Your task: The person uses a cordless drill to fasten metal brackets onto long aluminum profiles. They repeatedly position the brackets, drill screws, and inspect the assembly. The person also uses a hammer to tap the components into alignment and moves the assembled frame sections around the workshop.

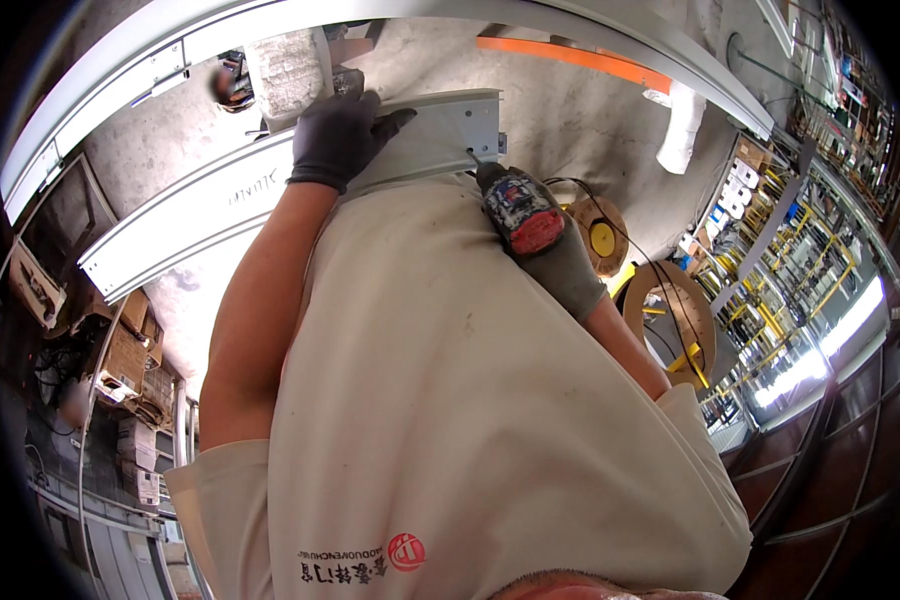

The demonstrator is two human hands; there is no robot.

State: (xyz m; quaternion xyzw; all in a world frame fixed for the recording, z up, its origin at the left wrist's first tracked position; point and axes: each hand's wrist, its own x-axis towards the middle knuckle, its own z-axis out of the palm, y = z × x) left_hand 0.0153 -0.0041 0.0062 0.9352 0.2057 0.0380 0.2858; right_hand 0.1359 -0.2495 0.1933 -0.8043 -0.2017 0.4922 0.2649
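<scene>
A long white metal profile (pixel 200 205) lies across in front of my body, slanting down to the left, with handwritten marks on its face and small holes near its right end. My left hand (pixel 340 138), in a dark grey glove, grips the profile's far edge, thumb stretched to the right. In my gloved right hand (pixel 567 272) is a worn cordless drill (pixel 515 205) with a red and black body. Its bit meets the profile at a hole close to the right end. The drill hides most of my right fingers.
Beyond the work runs a long white beam (pixel 300 22), with an orange bar (pixel 575 62) behind it. Brown reels (pixel 670 318) and a dark cable stand to the right, near racks of profiles (pixel 770 275). Cardboard boxes (pixel 125 355) are stacked at left; a wrapped bundle (pixel 288 75) sits beyond my left hand.
</scene>
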